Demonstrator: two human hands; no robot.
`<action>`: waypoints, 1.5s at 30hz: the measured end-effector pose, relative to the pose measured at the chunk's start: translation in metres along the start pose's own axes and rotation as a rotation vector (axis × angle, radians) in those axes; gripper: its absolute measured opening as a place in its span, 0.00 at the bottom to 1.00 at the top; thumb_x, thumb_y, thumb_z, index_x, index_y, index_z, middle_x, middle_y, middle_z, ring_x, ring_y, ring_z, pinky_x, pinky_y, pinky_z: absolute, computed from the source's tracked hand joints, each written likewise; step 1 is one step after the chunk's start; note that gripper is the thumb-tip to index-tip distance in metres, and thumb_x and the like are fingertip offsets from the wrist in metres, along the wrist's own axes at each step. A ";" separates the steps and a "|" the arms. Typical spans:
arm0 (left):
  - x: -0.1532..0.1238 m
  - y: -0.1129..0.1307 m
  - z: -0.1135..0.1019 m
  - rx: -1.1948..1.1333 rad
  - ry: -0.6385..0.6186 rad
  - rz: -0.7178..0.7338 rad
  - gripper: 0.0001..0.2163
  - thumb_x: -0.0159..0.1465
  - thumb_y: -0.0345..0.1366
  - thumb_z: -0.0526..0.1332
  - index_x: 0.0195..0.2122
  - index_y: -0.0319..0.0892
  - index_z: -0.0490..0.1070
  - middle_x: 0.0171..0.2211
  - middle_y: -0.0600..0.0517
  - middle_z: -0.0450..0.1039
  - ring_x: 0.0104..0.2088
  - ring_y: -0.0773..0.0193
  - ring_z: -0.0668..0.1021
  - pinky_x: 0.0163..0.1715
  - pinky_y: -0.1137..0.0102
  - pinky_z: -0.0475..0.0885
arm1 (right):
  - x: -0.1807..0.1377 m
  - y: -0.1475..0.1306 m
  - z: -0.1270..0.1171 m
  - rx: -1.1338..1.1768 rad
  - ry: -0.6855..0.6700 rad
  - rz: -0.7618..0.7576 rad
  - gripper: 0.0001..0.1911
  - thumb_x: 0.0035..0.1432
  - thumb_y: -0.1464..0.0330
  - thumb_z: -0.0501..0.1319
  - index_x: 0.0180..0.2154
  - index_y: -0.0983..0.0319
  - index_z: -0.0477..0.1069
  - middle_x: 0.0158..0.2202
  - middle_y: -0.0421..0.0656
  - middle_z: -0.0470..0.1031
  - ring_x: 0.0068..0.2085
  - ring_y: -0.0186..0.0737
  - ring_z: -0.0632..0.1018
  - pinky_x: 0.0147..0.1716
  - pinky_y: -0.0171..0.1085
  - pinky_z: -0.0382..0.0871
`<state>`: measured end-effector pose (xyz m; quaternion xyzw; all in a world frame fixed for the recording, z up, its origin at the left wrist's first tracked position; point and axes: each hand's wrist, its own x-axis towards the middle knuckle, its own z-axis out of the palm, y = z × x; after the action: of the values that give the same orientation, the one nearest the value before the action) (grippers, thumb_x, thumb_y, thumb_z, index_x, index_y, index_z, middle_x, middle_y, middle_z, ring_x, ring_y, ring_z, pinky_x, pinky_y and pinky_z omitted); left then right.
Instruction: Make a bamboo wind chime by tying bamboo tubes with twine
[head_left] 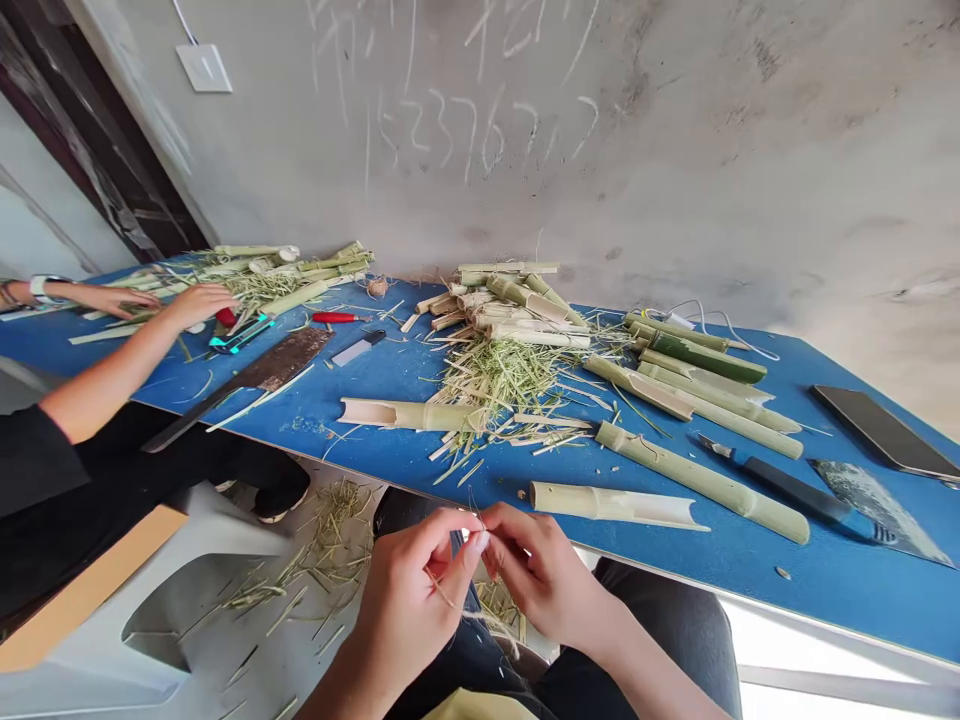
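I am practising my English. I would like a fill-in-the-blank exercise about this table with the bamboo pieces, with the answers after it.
1. The left hand and the right hand pinch a thin pale bamboo sliver with their fingers, in front of a long table whose top is ____ in colour.
2. The flat black phone lies at the table's ____ end.
3. A co-worker's hand reaches over the table at its ____ end.
Missing words: blue; right; left.
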<state>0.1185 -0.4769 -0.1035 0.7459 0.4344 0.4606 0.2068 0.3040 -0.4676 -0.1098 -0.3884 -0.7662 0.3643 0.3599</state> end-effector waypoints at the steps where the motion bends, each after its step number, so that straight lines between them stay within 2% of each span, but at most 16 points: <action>1: -0.001 0.000 0.001 -0.008 -0.006 -0.023 0.05 0.72 0.35 0.62 0.40 0.43 0.77 0.19 0.61 0.65 0.17 0.73 0.67 0.20 0.78 0.60 | -0.001 0.001 0.002 0.041 0.001 0.030 0.13 0.77 0.63 0.54 0.41 0.60 0.72 0.28 0.38 0.75 0.27 0.32 0.71 0.27 0.30 0.61; 6: -0.008 -0.002 0.004 -0.113 0.025 -0.201 0.09 0.70 0.41 0.63 0.38 0.43 0.69 0.17 0.64 0.57 0.17 0.72 0.63 0.20 0.78 0.59 | -0.004 0.000 0.005 0.034 0.013 0.046 0.14 0.77 0.60 0.53 0.41 0.61 0.70 0.27 0.37 0.72 0.25 0.31 0.67 0.25 0.31 0.59; 9: -0.007 -0.007 0.000 -0.169 -0.039 -0.272 0.11 0.70 0.44 0.65 0.41 0.41 0.73 0.18 0.63 0.57 0.19 0.71 0.64 0.21 0.77 0.59 | -0.006 -0.004 0.002 -0.060 0.014 0.005 0.13 0.77 0.63 0.53 0.42 0.60 0.71 0.27 0.37 0.72 0.25 0.32 0.68 0.25 0.32 0.59; 14: -0.004 -0.012 -0.003 -0.208 -0.082 -0.276 0.13 0.69 0.45 0.64 0.35 0.40 0.75 0.19 0.61 0.57 0.20 0.71 0.63 0.22 0.76 0.58 | -0.006 -0.009 0.006 -0.234 0.060 -0.109 0.10 0.77 0.69 0.52 0.43 0.60 0.70 0.32 0.42 0.78 0.29 0.35 0.75 0.29 0.33 0.65; 18: -0.006 -0.014 -0.002 -0.213 -0.055 -0.254 0.11 0.70 0.43 0.63 0.36 0.40 0.74 0.19 0.62 0.55 0.20 0.71 0.61 0.22 0.76 0.57 | -0.005 -0.012 0.015 -0.552 0.166 -0.221 0.12 0.78 0.72 0.49 0.41 0.61 0.69 0.30 0.43 0.77 0.29 0.38 0.76 0.29 0.36 0.63; 20: -0.006 -0.016 -0.002 -0.206 -0.035 -0.250 0.10 0.70 0.42 0.64 0.37 0.40 0.75 0.19 0.62 0.55 0.20 0.71 0.61 0.22 0.76 0.57 | -0.005 -0.014 0.017 -0.646 0.176 -0.227 0.13 0.78 0.72 0.49 0.41 0.62 0.69 0.31 0.43 0.77 0.30 0.40 0.76 0.29 0.38 0.62; 26: -0.008 -0.025 -0.008 -0.292 -0.053 -0.306 0.12 0.69 0.44 0.66 0.34 0.40 0.76 0.20 0.60 0.60 0.21 0.71 0.63 0.24 0.76 0.60 | -0.007 -0.021 0.010 -0.401 0.067 -0.139 0.09 0.78 0.68 0.53 0.45 0.61 0.70 0.35 0.42 0.78 0.34 0.39 0.78 0.32 0.36 0.67; 29: -0.011 -0.026 -0.012 -0.302 -0.054 -0.326 0.13 0.69 0.45 0.66 0.35 0.41 0.78 0.21 0.58 0.63 0.23 0.69 0.65 0.25 0.75 0.62 | -0.008 -0.021 0.009 -0.427 0.089 -0.166 0.07 0.77 0.68 0.55 0.44 0.60 0.71 0.34 0.42 0.78 0.34 0.39 0.77 0.32 0.36 0.66; 32: -0.013 -0.023 -0.017 -0.282 -0.070 -0.314 0.14 0.72 0.45 0.63 0.38 0.41 0.80 0.25 0.54 0.71 0.24 0.68 0.68 0.25 0.75 0.62 | -0.007 -0.020 0.008 -0.454 0.119 -0.211 0.08 0.76 0.70 0.54 0.43 0.60 0.71 0.34 0.42 0.78 0.33 0.38 0.76 0.32 0.36 0.64; 36: -0.013 -0.020 -0.017 -0.246 -0.066 -0.291 0.15 0.73 0.47 0.61 0.38 0.41 0.81 0.29 0.50 0.77 0.25 0.67 0.71 0.24 0.74 0.62 | -0.007 -0.022 0.007 -0.338 0.131 -0.167 0.09 0.76 0.71 0.54 0.41 0.59 0.70 0.32 0.41 0.77 0.30 0.35 0.75 0.30 0.34 0.64; 41: -0.013 -0.025 -0.009 -0.278 -0.077 -0.330 0.17 0.72 0.48 0.60 0.37 0.40 0.80 0.24 0.53 0.70 0.24 0.66 0.68 0.24 0.73 0.60 | -0.009 -0.020 0.011 -0.293 0.211 -0.099 0.08 0.75 0.72 0.54 0.40 0.59 0.68 0.27 0.36 0.72 0.25 0.33 0.70 0.26 0.33 0.61; 45: -0.004 -0.031 -0.007 -0.258 -0.095 -0.329 0.16 0.70 0.43 0.60 0.27 0.41 0.72 0.20 0.58 0.56 0.23 0.69 0.62 0.23 0.73 0.56 | -0.008 -0.015 0.014 -0.466 0.170 -0.183 0.09 0.75 0.74 0.53 0.38 0.59 0.67 0.28 0.38 0.72 0.27 0.35 0.71 0.28 0.34 0.60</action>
<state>0.0971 -0.4644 -0.1239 0.6532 0.4774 0.4369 0.3932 0.2910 -0.4852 -0.1061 -0.4189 -0.8284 0.1102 0.3553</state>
